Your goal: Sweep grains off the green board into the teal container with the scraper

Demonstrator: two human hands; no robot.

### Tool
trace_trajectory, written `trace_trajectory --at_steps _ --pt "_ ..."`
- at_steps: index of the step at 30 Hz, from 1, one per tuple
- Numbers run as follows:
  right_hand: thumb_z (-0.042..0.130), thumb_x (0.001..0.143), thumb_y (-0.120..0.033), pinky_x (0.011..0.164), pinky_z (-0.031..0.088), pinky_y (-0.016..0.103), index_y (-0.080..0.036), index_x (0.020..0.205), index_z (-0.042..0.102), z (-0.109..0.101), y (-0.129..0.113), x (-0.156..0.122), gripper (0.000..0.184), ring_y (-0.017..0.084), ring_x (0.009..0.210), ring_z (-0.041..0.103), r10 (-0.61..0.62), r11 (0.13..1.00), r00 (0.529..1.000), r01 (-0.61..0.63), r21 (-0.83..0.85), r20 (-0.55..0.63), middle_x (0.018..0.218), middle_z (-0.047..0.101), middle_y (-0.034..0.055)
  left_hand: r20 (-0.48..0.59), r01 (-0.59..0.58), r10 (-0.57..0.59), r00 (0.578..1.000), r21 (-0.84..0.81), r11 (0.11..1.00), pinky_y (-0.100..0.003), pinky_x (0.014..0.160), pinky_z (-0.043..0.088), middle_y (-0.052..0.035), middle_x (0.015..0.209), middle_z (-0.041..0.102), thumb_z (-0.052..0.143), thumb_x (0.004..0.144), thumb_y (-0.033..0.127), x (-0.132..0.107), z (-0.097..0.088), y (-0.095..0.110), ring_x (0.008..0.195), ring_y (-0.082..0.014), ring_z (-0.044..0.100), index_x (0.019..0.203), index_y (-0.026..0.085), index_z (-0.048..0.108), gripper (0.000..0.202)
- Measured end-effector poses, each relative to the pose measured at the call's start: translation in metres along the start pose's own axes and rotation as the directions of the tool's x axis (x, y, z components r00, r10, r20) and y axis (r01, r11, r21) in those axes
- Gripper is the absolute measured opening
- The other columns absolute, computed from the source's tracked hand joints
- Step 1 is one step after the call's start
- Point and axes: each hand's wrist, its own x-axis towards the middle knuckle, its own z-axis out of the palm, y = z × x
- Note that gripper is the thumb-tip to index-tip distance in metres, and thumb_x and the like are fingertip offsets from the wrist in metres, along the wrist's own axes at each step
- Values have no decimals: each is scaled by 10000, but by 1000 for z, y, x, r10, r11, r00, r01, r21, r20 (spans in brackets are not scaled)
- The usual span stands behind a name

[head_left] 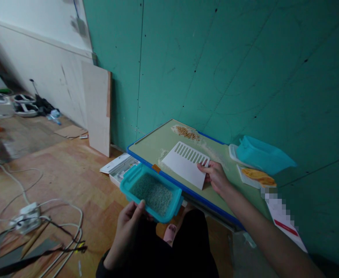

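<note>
Left hand point(129, 222): lower centre, gripping near edge of teal tray point(152, 192) of pale grains, held against desk point(158, 143) edge.
Right hand point(216, 175): centre, pinching slotted white card point(185, 164) flat on desk.
Beans point(187, 132): desk's far corner.

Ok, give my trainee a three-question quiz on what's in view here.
1. True or false: the left hand holds the teal tub below the table edge.
2. The right hand grips: A) a spoon B) the white slotted card C) a brush
3. What lies at the table's far end?

Key: 1 true. 2 B. 3 a small pile of tan beans.
</note>
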Motion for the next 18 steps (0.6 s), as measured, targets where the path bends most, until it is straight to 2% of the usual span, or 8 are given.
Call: trace_trajectory --at_steps 13,16,18 --pt "883 490 -409 455 458 257 -148 754 656 9 3 -20 436 153 503 587 17 998 996 -22 54 90 624 666 11 10 -17 17 1000 1 1000 -220 553 473 -6 565 660 669 845 439 1 -3 -5 531 -126 597 656 169 654 330" --pt "877 506 -411 470 465 262 -154 767 660 9 0 -17 425 159 522 599 -1 998 993 -7 65 120 658 682 19 -12 1 -1 1000 -11 1000 -214 535 469 4 562 660 675 842 431 3 -4 -6 518 -123 596 668 176 650 310" --pt "872 504 -426 473 476 278 -166 770 652 5 -5 -9 432 178 538 613 -38 996 996 32 78 86 672 691 22 -19 -6 6 1000 6 1000 -219 542 477 -1 563 668 678 837 439 3 -5 -5 522 -130 606 664 175 650 317"
